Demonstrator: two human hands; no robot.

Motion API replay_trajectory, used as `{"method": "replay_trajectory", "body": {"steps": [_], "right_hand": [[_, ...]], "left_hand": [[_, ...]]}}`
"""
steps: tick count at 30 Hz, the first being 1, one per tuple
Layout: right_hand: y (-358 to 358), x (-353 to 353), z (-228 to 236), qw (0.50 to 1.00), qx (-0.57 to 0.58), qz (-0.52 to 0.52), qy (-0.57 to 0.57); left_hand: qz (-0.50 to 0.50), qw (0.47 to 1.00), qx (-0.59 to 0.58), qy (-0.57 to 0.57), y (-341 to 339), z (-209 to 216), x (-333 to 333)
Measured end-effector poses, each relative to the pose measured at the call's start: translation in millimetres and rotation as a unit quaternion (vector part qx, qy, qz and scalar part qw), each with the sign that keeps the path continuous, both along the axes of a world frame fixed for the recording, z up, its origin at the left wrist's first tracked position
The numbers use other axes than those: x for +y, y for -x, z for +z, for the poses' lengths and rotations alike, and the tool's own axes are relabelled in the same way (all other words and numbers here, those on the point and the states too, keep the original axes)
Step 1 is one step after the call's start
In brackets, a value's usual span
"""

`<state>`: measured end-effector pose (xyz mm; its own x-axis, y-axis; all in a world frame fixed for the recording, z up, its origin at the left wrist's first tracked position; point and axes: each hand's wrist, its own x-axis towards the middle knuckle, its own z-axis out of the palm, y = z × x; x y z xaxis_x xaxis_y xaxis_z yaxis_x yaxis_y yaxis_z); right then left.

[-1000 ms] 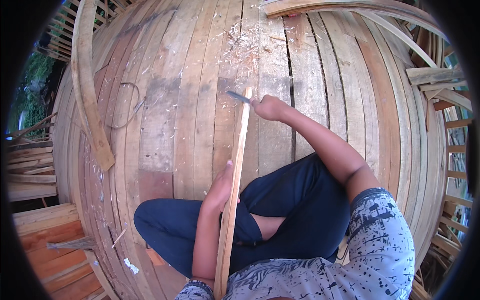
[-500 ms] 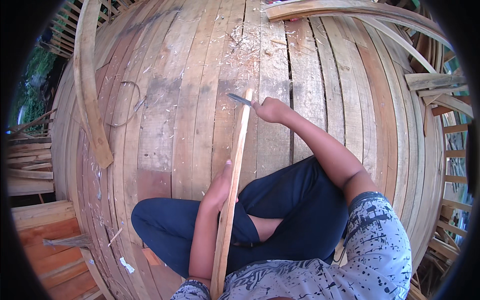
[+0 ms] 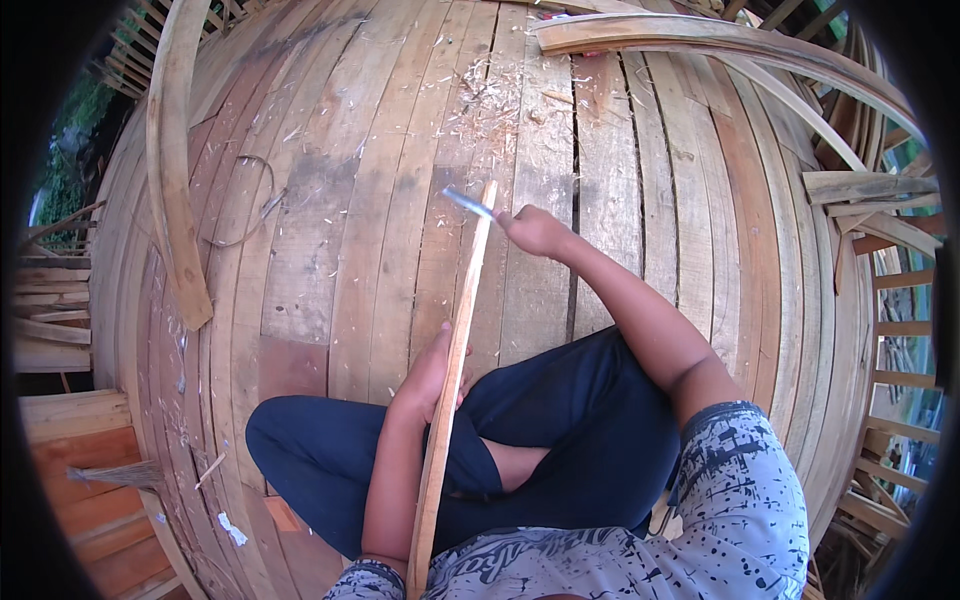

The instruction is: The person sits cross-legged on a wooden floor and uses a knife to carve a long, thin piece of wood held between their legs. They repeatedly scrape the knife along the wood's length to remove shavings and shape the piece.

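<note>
A long, narrow wooden strip (image 3: 452, 400) slants from against my body out over the floorboards. Halfway along it, my left hand (image 3: 430, 375) is closed round the strip from the left side, its fingers partly hidden beneath the wood. Near the strip's far end, my right hand (image 3: 537, 231) is wrapped round the handle of a knife (image 3: 468, 203), the handle itself hidden in the fist. The grey blade points left and lies across the strip, seemingly touching it, slightly blurred.
Wood shavings (image 3: 490, 90) are heaped on the plank floor (image 3: 390, 240) beyond the strip. A long curved board (image 3: 180, 200) lies at the left, with a thin hoop (image 3: 268, 190) beside it. Curved timber (image 3: 700, 38) lies at the back right. A brush-like bundle (image 3: 115, 474) is at lower left.
The knife and my right hand have shifted slightly toward me along the strip. The whole scene has slid a little left in view. My left hand keeps its hold.
</note>
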<state>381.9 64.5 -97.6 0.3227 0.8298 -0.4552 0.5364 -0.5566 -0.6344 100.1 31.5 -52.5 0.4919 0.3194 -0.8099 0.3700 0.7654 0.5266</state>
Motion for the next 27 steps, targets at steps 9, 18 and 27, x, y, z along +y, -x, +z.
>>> {"method": "replay_trajectory", "body": {"steps": [9, 18, 27], "right_hand": [[17, -3, 9, 0.998, 0.025, 0.043, 0.033], [29, -4, 12, 0.998, 0.051, 0.031, 0.032], [24, 3, 6, 1.000, 0.019, 0.012, 0.018]], "left_hand": [[0.025, 0.999, -0.006, 0.045, 1, 1, 0], [0.038, 0.976, -0.120, 0.179, 8, -20, 6], [0.038, 0.933, -0.242, 0.263, 17, -36, 12]]}}
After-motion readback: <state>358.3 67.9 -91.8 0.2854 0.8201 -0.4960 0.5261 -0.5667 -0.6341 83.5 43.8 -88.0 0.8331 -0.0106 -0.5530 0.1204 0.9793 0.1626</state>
